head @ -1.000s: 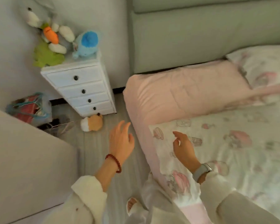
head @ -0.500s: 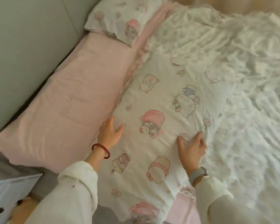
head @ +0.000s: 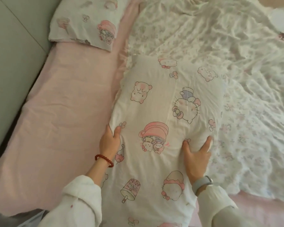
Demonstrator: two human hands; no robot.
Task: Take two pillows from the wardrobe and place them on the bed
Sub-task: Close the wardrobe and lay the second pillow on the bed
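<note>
A long white pillow (head: 162, 102) printed with pink cartoon figures lies lengthwise on the bed, partly on the crumpled floral duvet. My left hand (head: 109, 141) grips its left edge, thumb on top and fingers tucked under. My right hand (head: 196, 154) grips its right side, thumb and fingers spread around a bulge of the pillow. A second pillow (head: 85, 22) with the same print lies at the head of the bed, top left, on the pink sheet (head: 64, 112).
A grey-green padded headboard (head: 10, 46) runs along the left. The rumpled white floral duvet (head: 228, 54) covers the right half of the bed. A pink patch of sheet shows at the bottom right (head: 261, 210).
The view swung from the floor and white drawer unit onto the bed. Both hands went from hanging free to resting on the pillow, and now they grip its two sides.
</note>
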